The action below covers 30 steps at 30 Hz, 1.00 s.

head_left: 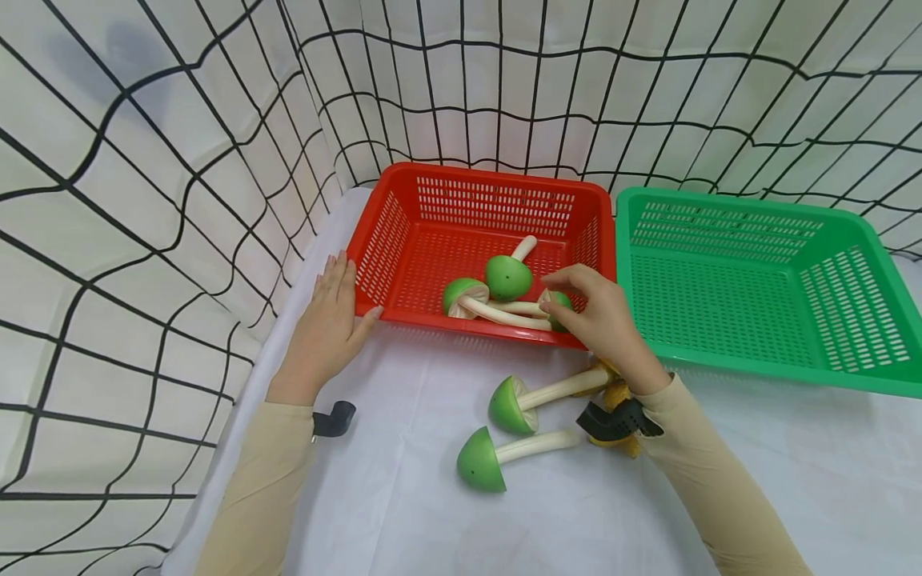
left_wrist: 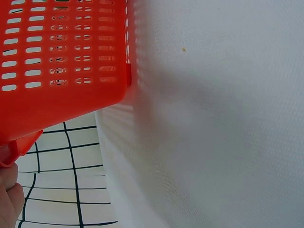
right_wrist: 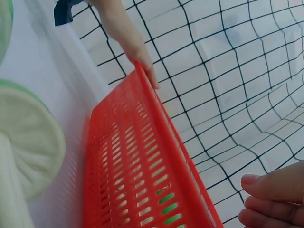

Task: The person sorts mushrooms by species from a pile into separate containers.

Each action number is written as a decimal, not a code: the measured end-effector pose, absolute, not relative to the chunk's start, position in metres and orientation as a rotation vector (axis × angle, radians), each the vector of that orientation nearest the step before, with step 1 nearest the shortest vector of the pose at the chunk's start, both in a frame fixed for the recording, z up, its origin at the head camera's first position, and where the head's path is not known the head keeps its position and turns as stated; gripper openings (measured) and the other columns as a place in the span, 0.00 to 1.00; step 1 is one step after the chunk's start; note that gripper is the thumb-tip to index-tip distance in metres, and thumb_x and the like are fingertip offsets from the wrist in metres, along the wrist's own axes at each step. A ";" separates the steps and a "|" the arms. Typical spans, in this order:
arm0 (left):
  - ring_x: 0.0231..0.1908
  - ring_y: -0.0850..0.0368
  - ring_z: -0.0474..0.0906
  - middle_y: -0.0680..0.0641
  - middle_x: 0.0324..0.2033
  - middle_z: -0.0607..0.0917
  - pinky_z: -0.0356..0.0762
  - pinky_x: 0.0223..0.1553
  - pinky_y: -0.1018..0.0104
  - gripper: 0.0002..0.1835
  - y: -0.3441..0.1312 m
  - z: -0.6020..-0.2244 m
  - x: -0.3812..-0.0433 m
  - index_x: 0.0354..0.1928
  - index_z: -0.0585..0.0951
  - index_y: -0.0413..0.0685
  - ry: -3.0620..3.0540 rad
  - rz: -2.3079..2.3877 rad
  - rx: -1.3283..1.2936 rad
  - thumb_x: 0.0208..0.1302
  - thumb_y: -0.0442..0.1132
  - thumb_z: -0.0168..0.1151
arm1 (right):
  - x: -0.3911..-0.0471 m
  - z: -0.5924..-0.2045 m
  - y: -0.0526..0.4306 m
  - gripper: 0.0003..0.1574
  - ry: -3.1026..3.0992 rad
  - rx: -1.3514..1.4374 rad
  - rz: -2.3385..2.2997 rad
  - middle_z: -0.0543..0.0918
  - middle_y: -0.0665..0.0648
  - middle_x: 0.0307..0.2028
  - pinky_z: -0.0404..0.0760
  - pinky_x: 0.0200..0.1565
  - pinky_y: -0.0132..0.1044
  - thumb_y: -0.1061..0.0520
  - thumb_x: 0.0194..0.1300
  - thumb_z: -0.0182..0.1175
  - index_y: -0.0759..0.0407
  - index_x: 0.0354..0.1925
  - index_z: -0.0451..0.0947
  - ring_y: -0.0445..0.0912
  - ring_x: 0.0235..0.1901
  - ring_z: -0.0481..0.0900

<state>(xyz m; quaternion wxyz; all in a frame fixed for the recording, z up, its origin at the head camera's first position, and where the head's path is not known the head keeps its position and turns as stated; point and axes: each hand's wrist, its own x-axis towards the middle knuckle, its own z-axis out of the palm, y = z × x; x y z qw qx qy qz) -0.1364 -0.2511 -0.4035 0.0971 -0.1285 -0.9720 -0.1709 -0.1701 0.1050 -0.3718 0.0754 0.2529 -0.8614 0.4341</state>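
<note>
green mushroom [head_left: 562,300] | partly hidden by right hand [head_left: 601,308], fingers apart | left hand [head_left: 326,332] straight-fingered

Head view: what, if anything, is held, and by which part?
Nothing, it seems: the left hand touches the red basket near one corner; the right hand looks empty.

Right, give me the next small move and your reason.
I'd probably bring the right hand back to the green-capped mushroom just outside the red basket: that hand seems to hold nothing, three similar mushrooms lie in the basket, and this one lies on the white cloth nearby.
</note>
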 end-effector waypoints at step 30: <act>0.71 0.41 0.36 0.31 0.71 0.46 0.40 0.68 0.47 0.41 -0.251 -0.403 -0.135 0.69 0.48 0.24 -2.889 -0.518 -0.376 0.71 0.52 0.45 | -0.081 -0.392 0.143 0.19 -2.557 0.791 1.560 0.83 0.55 0.40 0.79 0.39 0.31 0.70 0.49 0.69 0.63 0.42 0.81 0.43 0.37 0.81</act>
